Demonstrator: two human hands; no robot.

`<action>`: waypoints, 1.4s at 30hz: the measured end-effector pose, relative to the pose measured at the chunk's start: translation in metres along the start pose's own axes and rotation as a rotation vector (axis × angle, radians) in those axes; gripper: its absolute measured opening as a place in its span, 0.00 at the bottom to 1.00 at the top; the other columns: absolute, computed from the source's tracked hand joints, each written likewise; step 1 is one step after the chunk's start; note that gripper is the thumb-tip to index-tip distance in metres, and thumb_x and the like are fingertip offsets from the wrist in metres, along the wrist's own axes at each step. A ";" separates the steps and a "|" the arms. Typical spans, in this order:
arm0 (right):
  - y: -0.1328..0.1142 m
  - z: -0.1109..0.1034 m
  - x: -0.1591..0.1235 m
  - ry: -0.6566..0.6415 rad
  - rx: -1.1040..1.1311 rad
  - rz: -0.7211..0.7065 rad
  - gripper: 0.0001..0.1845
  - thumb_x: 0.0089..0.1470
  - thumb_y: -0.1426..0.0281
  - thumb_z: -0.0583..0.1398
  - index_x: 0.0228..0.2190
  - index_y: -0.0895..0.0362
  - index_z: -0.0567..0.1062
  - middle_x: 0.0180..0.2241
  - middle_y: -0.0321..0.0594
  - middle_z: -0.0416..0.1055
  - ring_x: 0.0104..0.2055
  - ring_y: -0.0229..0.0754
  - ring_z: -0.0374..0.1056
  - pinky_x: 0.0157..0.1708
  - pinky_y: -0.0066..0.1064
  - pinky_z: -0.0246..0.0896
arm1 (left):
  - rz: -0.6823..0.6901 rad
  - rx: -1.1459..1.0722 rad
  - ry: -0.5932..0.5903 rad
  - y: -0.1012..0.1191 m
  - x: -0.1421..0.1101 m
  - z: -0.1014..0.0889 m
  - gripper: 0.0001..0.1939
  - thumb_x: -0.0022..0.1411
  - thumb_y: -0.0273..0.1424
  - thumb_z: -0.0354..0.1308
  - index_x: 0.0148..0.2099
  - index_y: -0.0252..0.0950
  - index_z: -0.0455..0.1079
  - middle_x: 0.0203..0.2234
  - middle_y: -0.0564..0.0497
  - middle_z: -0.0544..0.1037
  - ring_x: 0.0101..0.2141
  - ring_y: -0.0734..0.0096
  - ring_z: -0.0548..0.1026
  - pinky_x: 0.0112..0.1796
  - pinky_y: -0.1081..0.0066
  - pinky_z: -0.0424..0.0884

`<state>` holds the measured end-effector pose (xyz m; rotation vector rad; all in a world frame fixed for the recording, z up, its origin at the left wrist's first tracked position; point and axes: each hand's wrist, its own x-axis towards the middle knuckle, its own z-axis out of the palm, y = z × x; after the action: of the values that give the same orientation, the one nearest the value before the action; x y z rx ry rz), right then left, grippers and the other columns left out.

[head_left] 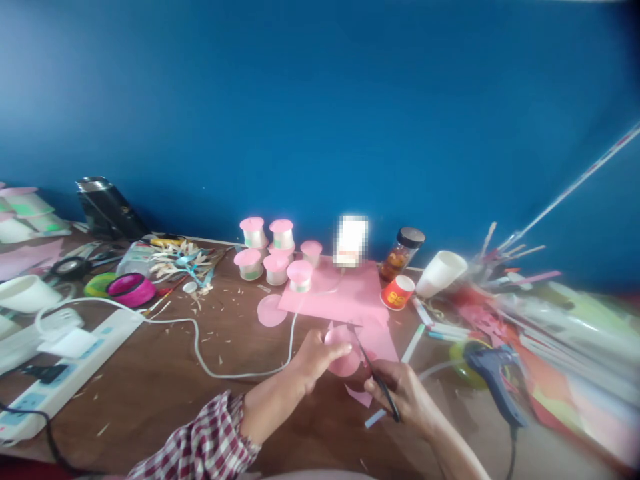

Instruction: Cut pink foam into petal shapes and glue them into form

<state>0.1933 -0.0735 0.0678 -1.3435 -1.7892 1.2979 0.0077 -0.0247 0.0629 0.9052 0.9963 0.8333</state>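
My left hand [317,360] grips a round piece of pink paper [344,357] by its left edge, thumb on top. In my right hand [400,390] is a pair of scissors [379,379], its blades pointing up and left along the disc's right side. A narrow pink offcut [359,395] lies just below the disc. Behind the hands is a large pink sheet [340,290]. Another pink paper disc [271,311] rests on the table left of that sheet. Several white paper cups with pink disc tops [276,268] stand beyond it.
A white power strip [75,373] and its cable lie at left, near a black thermos [110,210]. On the right are a glue gun [495,380], a red paper cup [399,292], a lidded jar [403,253] and a white cup [441,273]. A blue wall rises behind.
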 end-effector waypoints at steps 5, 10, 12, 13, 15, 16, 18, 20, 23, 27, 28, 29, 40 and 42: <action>-0.001 -0.002 0.000 0.014 -0.048 -0.005 0.25 0.51 0.50 0.57 0.20 0.59 0.65 0.19 0.30 0.50 0.22 0.33 0.46 0.20 0.25 0.41 | -0.007 0.021 0.022 0.003 -0.003 0.001 0.16 0.45 0.34 0.66 0.35 0.29 0.78 0.30 0.41 0.81 0.33 0.55 0.78 0.38 0.63 0.71; -0.004 -0.005 -0.001 -0.008 -0.060 0.019 0.23 0.52 0.52 0.57 0.21 0.59 0.66 0.19 0.30 0.52 0.22 0.33 0.46 0.20 0.25 0.42 | 0.012 0.029 0.012 0.008 -0.006 0.002 0.15 0.46 0.33 0.65 0.36 0.28 0.78 0.31 0.40 0.81 0.34 0.55 0.78 0.39 0.62 0.71; -0.004 -0.005 -0.002 -0.003 -0.070 0.016 0.22 0.53 0.53 0.57 0.21 0.59 0.66 0.19 0.30 0.52 0.22 0.33 0.47 0.20 0.25 0.43 | 0.014 0.015 -0.001 0.007 -0.005 0.001 0.16 0.46 0.33 0.65 0.37 0.29 0.78 0.31 0.41 0.81 0.34 0.55 0.78 0.39 0.62 0.71; -0.003 -0.005 -0.002 0.002 -0.077 0.012 0.22 0.53 0.53 0.57 0.21 0.59 0.66 0.19 0.30 0.52 0.22 0.33 0.47 0.21 0.25 0.43 | 0.013 0.014 -0.003 0.007 -0.004 0.001 0.16 0.45 0.33 0.65 0.37 0.29 0.78 0.31 0.41 0.81 0.33 0.55 0.78 0.38 0.62 0.71; -0.001 -0.005 -0.002 0.014 -0.097 0.003 0.22 0.53 0.54 0.57 0.20 0.59 0.66 0.18 0.30 0.52 0.22 0.33 0.47 0.21 0.26 0.42 | 0.006 0.021 0.000 0.005 -0.002 0.000 0.17 0.44 0.34 0.66 0.37 0.29 0.78 0.30 0.41 0.81 0.32 0.55 0.78 0.38 0.62 0.71; -0.001 -0.005 -0.002 0.021 -0.106 0.001 0.22 0.53 0.54 0.57 0.20 0.59 0.66 0.18 0.30 0.52 0.22 0.33 0.48 0.21 0.26 0.42 | 0.003 0.025 0.002 0.004 -0.001 -0.001 0.17 0.43 0.34 0.67 0.37 0.30 0.78 0.30 0.41 0.81 0.32 0.55 0.78 0.38 0.61 0.71; 0.001 -0.004 -0.002 0.032 -0.114 -0.003 0.21 0.53 0.55 0.57 0.20 0.59 0.67 0.18 0.30 0.52 0.21 0.33 0.47 0.20 0.26 0.42 | -0.001 0.028 0.001 0.003 0.000 -0.001 0.17 0.43 0.34 0.67 0.36 0.30 0.78 0.30 0.42 0.81 0.32 0.56 0.78 0.38 0.62 0.71; 0.002 -0.003 -0.002 0.037 -0.108 0.002 0.21 0.53 0.56 0.57 0.20 0.59 0.68 0.17 0.30 0.53 0.21 0.33 0.48 0.20 0.25 0.42 | -0.002 0.039 0.006 0.003 0.000 -0.002 0.16 0.43 0.35 0.67 0.35 0.30 0.78 0.30 0.42 0.81 0.33 0.56 0.78 0.38 0.63 0.71; 0.002 -0.003 -0.002 0.035 -0.082 0.038 0.19 0.52 0.57 0.58 0.22 0.60 0.70 0.17 0.30 0.56 0.20 0.33 0.49 0.19 0.25 0.44 | 0.006 0.037 0.000 0.004 -0.001 -0.002 0.17 0.43 0.34 0.67 0.36 0.30 0.78 0.31 0.42 0.81 0.34 0.57 0.78 0.38 0.63 0.71; 0.003 -0.004 -0.002 0.020 -0.005 0.077 0.18 0.54 0.57 0.57 0.27 0.60 0.71 0.16 0.29 0.56 0.18 0.32 0.51 0.18 0.24 0.45 | 0.010 0.003 -0.006 0.002 0.000 -0.002 0.20 0.43 0.35 0.67 0.39 0.30 0.78 0.33 0.41 0.81 0.35 0.55 0.78 0.39 0.61 0.71; 0.004 -0.005 -0.002 0.024 0.006 0.071 0.17 0.54 0.57 0.58 0.28 0.60 0.71 0.16 0.30 0.57 0.18 0.33 0.52 0.18 0.24 0.46 | 0.003 -0.001 -0.001 0.001 0.001 -0.002 0.20 0.43 0.35 0.67 0.40 0.30 0.78 0.33 0.40 0.81 0.36 0.54 0.78 0.40 0.61 0.71; 0.004 -0.006 -0.002 0.035 0.001 0.059 0.16 0.53 0.58 0.58 0.29 0.60 0.72 0.17 0.30 0.58 0.19 0.33 0.53 0.19 0.24 0.47 | -0.008 -0.003 0.006 0.001 0.001 -0.002 0.20 0.43 0.35 0.67 0.40 0.29 0.78 0.34 0.40 0.81 0.36 0.53 0.78 0.40 0.60 0.71; -0.004 -0.014 0.004 0.112 -0.514 0.019 0.16 0.48 0.59 0.62 0.38 0.54 0.76 0.22 0.34 0.69 0.24 0.39 0.64 0.25 0.27 0.54 | 0.015 0.038 0.047 -0.005 -0.005 -0.005 0.18 0.50 0.39 0.63 0.36 0.28 0.77 0.29 0.42 0.80 0.35 0.56 0.77 0.38 0.64 0.69; -0.005 -0.017 0.005 0.106 -0.559 0.021 0.18 0.49 0.57 0.61 0.39 0.54 0.76 0.22 0.35 0.70 0.24 0.40 0.65 0.25 0.27 0.53 | 0.004 0.022 0.058 -0.005 -0.005 -0.005 0.18 0.50 0.39 0.64 0.36 0.28 0.77 0.28 0.42 0.80 0.34 0.57 0.77 0.37 0.64 0.69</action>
<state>0.2039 -0.0624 0.0784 -1.6819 -2.1547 0.7352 0.0020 -0.0301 0.0591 0.9063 1.0556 0.8577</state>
